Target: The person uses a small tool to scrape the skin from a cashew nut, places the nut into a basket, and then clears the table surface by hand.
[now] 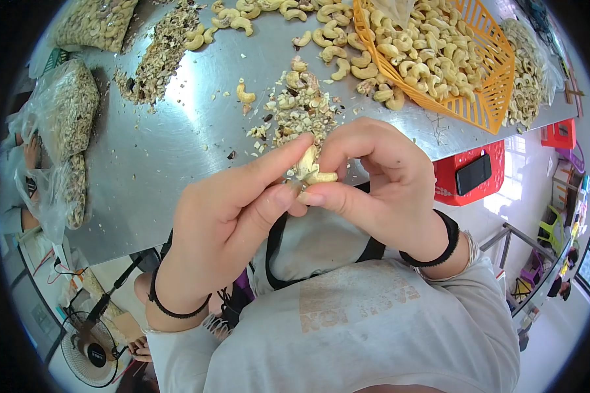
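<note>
Close in front of my chest, both hands meet at a pale cashew (307, 164) that looks split or broken. My left hand (233, 213) is closed, its thumb and fingers pinching the nut from the left. From the other side my right hand (383, 177) pinches it between thumb and curled forefinger. A small greyish edge shows by the fingertips, too small to make out. Just beyond the hands lies a heap of cashew bits and skins (301, 108) on the metal table (196, 131). One curved cashew (245, 92) rests left of that heap.
At the back right stands an orange basket (501, 82) full of whole cashews, with more loose ones beside it. Bags of nuts (72, 111) line the left side. A phone (473, 175) lies on a red stool (446, 183). Lower left stands a fan (88, 350).
</note>
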### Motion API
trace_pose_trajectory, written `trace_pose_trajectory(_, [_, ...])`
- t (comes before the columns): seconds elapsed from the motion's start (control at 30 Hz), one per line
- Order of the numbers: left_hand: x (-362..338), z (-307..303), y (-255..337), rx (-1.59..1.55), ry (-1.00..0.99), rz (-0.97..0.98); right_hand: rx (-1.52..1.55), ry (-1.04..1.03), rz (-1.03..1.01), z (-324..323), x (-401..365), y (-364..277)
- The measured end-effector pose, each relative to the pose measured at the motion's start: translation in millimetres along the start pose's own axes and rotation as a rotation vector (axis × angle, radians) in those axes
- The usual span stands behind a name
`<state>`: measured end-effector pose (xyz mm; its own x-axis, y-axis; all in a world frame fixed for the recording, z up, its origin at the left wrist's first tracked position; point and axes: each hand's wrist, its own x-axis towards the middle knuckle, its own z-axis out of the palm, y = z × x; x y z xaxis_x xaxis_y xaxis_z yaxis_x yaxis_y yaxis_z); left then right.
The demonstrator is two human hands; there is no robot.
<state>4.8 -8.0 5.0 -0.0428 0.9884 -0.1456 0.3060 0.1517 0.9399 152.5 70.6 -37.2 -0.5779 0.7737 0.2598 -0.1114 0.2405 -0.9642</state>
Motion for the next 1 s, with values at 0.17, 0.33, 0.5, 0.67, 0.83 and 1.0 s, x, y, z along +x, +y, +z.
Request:
trace_pose_trajectory(0.17, [1.5, -7.0, -3.8, -0.349, -0.010, -0.202, 0.040, 0.007, 0.102, -0.3, -1.4, 0.5])
trace_pose_trajectory(0.33, [3.1, 1.0, -5.2, -0.281, -0.010, -0.137, 0.022, -0.005, 0.054, -0.8, 0.0, 7.8])
trace_pose_trajectory(0.5, [3.2, 4.5, -7.6, -0.203, -0.002, -0.051, 0.037, 0.010, 0.055, 1.2, 0.5, 7.0])
trace_pose_trajectory(0.67, [4.2, -2.6, -1.4, -0.287, -0.080, -0.197, 0.079, -0.003, 0.071, 0.2, -0.4, 6.7])
trace_pose_trajectory(0.83, [4.5, -7.0, -7.4, -0.487, -0.055, -0.209, 0.071, -0.020, 0.007, -1.3, 1.7, 7.5])
trace_pose_trajectory(1.0, [5.3, -5.7, -2.8, -0.476, -0.019, -0.224, -0.009, -0.068, -0.082, -0.8, 2.9, 7.5])
